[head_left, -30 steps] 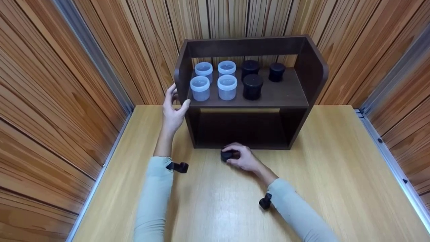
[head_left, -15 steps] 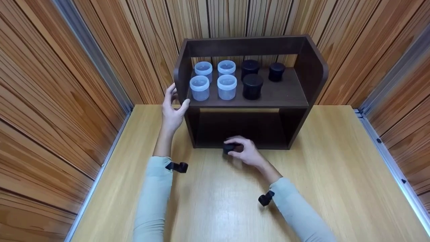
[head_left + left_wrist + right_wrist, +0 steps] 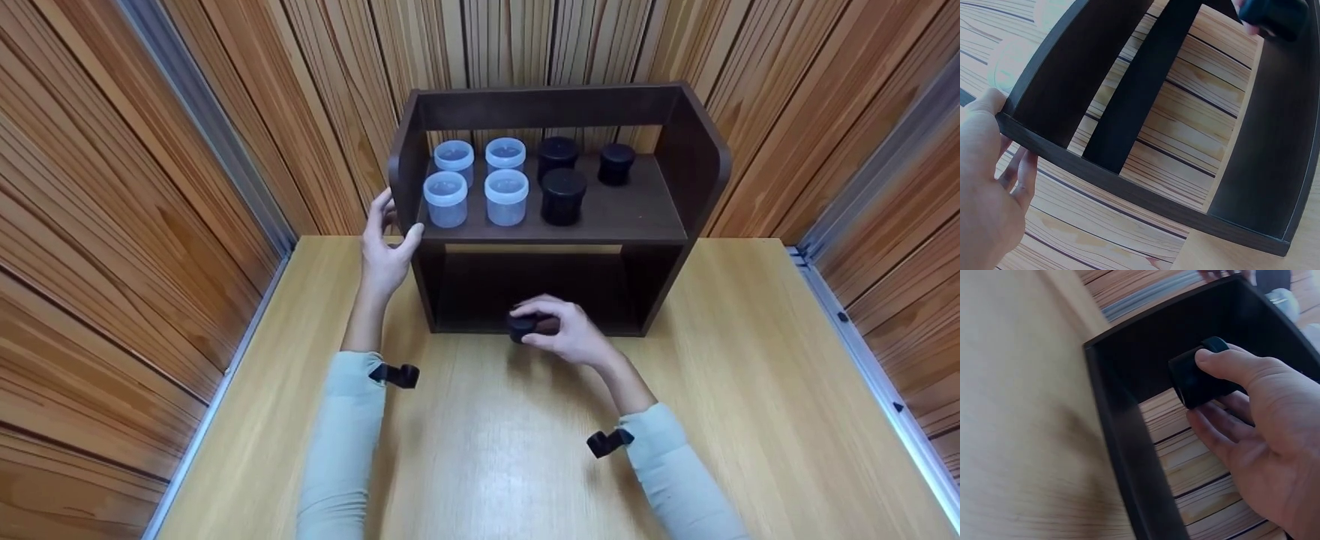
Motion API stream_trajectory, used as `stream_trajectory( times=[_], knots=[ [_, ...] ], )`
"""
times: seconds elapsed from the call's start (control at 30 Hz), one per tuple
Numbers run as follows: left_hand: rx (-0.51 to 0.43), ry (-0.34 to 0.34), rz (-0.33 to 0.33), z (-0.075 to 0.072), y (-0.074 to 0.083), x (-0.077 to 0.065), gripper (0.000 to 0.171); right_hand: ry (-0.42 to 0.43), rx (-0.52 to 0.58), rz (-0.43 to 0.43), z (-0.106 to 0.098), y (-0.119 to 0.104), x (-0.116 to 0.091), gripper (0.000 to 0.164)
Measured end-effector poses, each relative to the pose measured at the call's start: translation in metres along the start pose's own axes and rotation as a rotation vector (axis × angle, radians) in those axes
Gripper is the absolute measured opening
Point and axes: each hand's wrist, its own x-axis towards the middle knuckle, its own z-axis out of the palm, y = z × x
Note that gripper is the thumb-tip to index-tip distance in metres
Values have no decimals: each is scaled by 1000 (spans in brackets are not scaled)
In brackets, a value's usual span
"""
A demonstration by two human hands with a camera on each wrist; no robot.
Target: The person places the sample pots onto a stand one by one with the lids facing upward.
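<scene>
My right hand point(image 3: 574, 334) grips a small black lidded jar point(image 3: 520, 328) in front of the lower compartment of a dark brown two-tier shelf point(image 3: 555, 240). In the right wrist view, thumb and fingers wrap the jar point(image 3: 1188, 379), which is tilted on its side in that view. On the left, my left hand point(image 3: 386, 255) holds the shelf's side panel, thumb at the front edge and fingers behind. The left wrist view shows that hand point(image 3: 988, 185) at the shelf board's corner. Four-sided room stands under the upper board, its floor dark.
On the upper board stand several translucent white-rimmed jars point(image 3: 506, 199) at the left and 3 black lidded jars point(image 3: 563, 199) towards the right. The shelf rests on a light wooden table point(image 3: 480, 450). Wood-plank walls point(image 3: 510, 45) enclose the back and sides.
My right hand has moved right and a little towards the shelf, carrying the black jar up from the table. My left hand stays on the side panel.
</scene>
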Motion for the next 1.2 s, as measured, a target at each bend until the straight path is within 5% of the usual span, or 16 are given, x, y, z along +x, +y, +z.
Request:
stream_trajectory(
  times=[0.57,0.9,1.2],
  knots=[
    [22,6,-18,-2,1,-1,67,76,87,-94,-55,-36,-16,40],
    [13,-4,-3,0,1,2,67,227,104,-184,-99,-61,-21,43],
    [6,0,6,0,0,0,66,389,125,-110,-132,-82,-12,45]
  ],
)
